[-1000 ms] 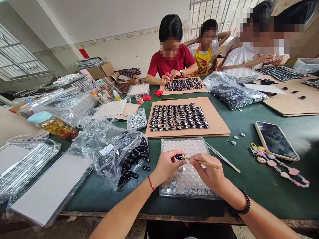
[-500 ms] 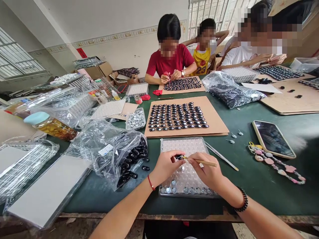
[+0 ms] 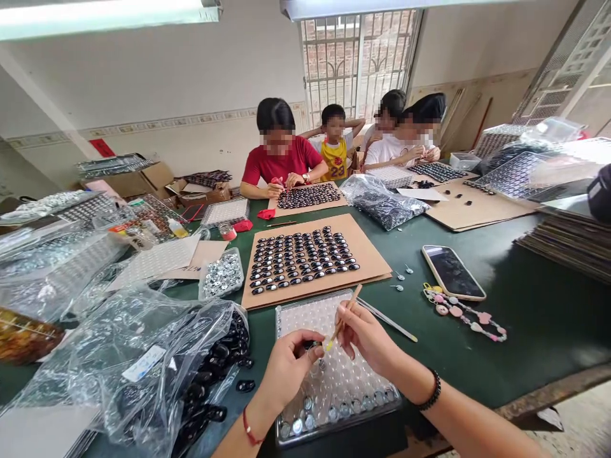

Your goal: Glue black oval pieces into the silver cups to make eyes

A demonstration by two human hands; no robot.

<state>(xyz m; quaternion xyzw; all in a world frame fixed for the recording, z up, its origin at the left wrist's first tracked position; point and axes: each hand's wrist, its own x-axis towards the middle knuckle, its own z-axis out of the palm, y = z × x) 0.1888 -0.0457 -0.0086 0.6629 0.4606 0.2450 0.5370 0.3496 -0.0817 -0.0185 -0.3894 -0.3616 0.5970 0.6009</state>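
My left hand (image 3: 289, 366) pinches a small black oval piece (image 3: 311, 345), partly covered by the fingers. In my right hand (image 3: 367, 334) is a thin wooden stick (image 3: 351, 300), slanting down so its yellow tip points at the black piece, just beside it. Both hands are above a clear plastic tray (image 3: 310, 312) of round pockets. Several small shiny discs (image 3: 333, 413) sit along its near edge. Left of the tray, black oval pieces (image 3: 205, 381) spill from a clear plastic bag (image 3: 114, 362); one loose piece (image 3: 245, 385) lies apart.
Rows of black pieces cover a cardboard sheet (image 3: 367, 267) behind the tray. A box of silvery discs (image 3: 221, 273) stands at left. Tweezers (image 3: 389, 320), a phone (image 3: 453, 272) and a beaded strap (image 3: 470, 316) lie at right. People (image 3: 281, 159) sit across the table.
The view has swung right and up. My right hand has turned the stick from nearly level to steeply upright, its yellow tip now pointing down and apart from the black piece.
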